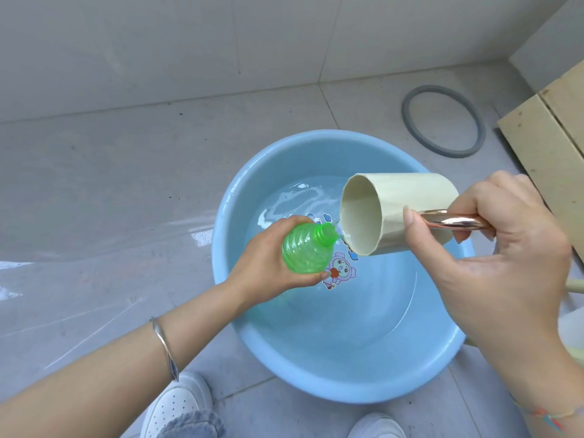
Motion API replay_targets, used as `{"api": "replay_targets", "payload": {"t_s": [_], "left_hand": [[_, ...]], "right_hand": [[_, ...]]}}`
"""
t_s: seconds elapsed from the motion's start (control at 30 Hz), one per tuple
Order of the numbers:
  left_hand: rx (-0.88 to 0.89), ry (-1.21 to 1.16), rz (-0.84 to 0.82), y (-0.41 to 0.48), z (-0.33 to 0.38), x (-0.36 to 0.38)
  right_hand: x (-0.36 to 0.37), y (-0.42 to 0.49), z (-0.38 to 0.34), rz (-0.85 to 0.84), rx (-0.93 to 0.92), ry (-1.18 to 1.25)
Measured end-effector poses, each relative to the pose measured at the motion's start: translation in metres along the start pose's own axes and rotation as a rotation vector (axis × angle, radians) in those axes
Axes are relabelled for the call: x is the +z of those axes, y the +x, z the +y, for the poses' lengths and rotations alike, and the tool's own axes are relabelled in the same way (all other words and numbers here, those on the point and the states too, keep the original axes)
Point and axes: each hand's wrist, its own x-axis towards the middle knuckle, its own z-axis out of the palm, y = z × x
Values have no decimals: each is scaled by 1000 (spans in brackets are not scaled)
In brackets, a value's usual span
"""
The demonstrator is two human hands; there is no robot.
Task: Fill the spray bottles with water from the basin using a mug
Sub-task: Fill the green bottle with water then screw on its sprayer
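Closest to the lens, the right hand (505, 257) curls its fingers round the shiny metal handle (455, 221) of a cream mug (401, 210), thumb lying along the handle's top. The mug is tipped on its side, mouth facing left, with water pooled at its low lip. That lip sits just beside the open threaded neck of a green spray bottle (306, 248), which has no spray head on it. The left hand (268, 263) wraps round the ribbed bottle from below and holds it tilted, neck pointing right toward the mug. Both are held above a blue basin (316, 384) in the middle of the scene, over its far half. The basin holds shallow clear water (347, 317), and a cartoon sticker (339, 270) shows on its bottom beneath the bottle. A silver bangle (166, 349) rings the left wrist and a thread bracelet (543, 414) the right. White shoes (177, 403) stand at the basin's near side on the grey tiled floor (126, 184). Far right lie a grey ring (405, 116) and pale boards (543, 147).
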Motion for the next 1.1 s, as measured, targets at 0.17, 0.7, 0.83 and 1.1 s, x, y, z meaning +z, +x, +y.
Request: {"api": "replay_targets", "payload": {"t_s": [0.17, 0.7, 0.83, 1.1], "left_hand": [[11, -8, 4, 0, 0, 0], [13, 0, 4, 0, -1, 0], [12, -9, 1, 1, -2, 0], [-1, -15, 2, 0, 0, 0]], "right_hand": [[2, 2, -3, -6, -79, -35], [11, 3, -5, -25, -415, -177], [13, 2, -5, -34, -428, -171], [7, -2, 33, 75, 188, 65]]}}
